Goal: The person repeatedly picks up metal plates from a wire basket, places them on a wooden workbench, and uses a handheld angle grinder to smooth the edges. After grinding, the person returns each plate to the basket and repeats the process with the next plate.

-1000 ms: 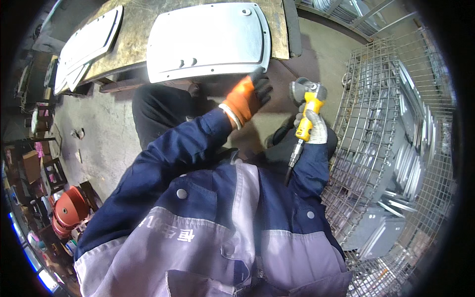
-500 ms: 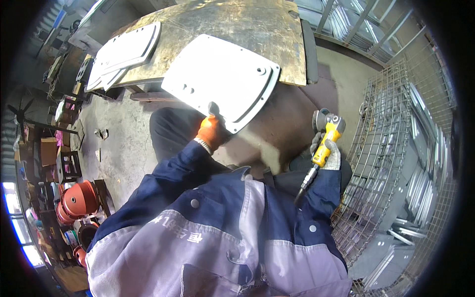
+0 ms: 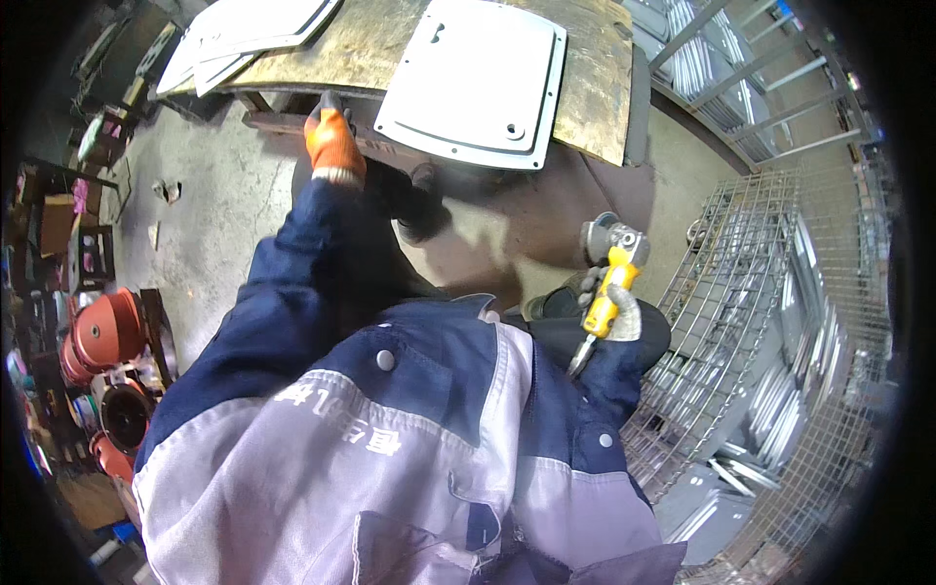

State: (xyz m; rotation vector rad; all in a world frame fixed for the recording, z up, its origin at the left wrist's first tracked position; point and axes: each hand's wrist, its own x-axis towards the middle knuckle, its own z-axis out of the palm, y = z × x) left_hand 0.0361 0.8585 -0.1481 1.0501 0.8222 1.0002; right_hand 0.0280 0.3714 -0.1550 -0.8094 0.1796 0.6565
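Observation:
A white plate (image 3: 470,83) with rounded corners and small holes along its rim lies on the wooden table (image 3: 597,97), its near edge jutting past the tabletop. My left hand (image 3: 334,144), in an orange glove with dark fingertips, is apart from this plate, by the table's front edge left of it. Its fingers stretch forward and hold nothing that I can see. Low on the right, my right hand (image 3: 620,310) in a pale glove with dark fingertips grips a yellow angle grinder (image 3: 612,291). The grinder's disc end points away from me, and a metal hose fitting trails toward my sleeve.
More white plates (image 3: 255,27) are stacked at the table's left end. A wire mesh cage (image 3: 721,292) with stacked flat grey parts stands on my right. Metal racks (image 3: 717,63) hold panels at the far right. Red round housings (image 3: 107,327) sit at the left.
My left hand has let go of the white plate and moved left and away from me. The plate now rests turned straighter on the table. The grinder stays in my right hand.

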